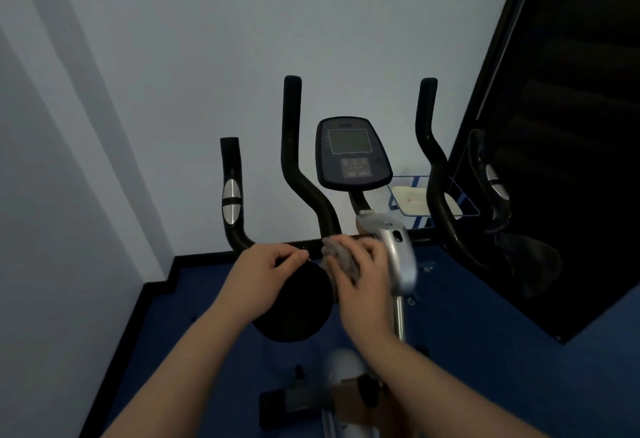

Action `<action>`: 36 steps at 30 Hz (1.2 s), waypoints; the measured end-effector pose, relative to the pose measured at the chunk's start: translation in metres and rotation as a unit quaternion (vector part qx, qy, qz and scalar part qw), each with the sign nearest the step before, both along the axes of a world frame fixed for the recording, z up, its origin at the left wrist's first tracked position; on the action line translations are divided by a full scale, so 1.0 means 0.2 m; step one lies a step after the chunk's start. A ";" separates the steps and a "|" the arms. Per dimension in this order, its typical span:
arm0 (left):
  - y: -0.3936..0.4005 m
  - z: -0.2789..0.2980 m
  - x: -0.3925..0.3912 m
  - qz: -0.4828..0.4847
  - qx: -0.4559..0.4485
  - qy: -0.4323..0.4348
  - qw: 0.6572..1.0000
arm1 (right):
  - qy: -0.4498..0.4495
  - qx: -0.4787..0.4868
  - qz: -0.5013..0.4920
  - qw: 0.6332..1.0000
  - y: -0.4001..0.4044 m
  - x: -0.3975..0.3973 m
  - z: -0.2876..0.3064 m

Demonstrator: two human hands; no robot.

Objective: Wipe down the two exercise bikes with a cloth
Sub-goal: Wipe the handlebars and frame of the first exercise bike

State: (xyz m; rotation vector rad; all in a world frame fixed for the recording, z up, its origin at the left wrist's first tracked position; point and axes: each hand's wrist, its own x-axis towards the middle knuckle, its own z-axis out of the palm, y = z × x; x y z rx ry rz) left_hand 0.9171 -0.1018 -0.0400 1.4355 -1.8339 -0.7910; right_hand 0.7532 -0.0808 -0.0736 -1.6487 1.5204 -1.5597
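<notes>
A crumpled grey cloth [341, 257] of nubbly fabric is gripped in the curled fingers of the right hand [360, 276] at the centre of the frame, pressed beside the silver, glossy stem of the exercise bike [398, 257]. The left hand [263, 271], just left of the cloth, is curled at the black handlebar crossbar [308, 245], though what it pinches cannot be told. The bike's lower frame is cut off at the bottom edge, and a dark mirror [554, 160] at right is hard to make out.

grey cloth [341, 257] | crumpled | against black-and-silver bike [398, 257] handlebar stem
</notes>
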 end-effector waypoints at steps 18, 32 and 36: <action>-0.01 0.00 -0.01 -0.013 -0.027 0.000 1.000 | 0.081 -0.008 -0.022 0.996 -0.11 -0.01 0.01; 0.01 0.01 -0.01 -0.013 -0.031 -0.006 0.999 | 0.020 -0.041 -0.017 0.999 0.04 0.04 -0.07; 0.00 -0.01 -0.01 -0.011 -0.020 -0.003 1.000 | 0.064 -0.005 0.019 0.998 -0.11 -0.04 0.02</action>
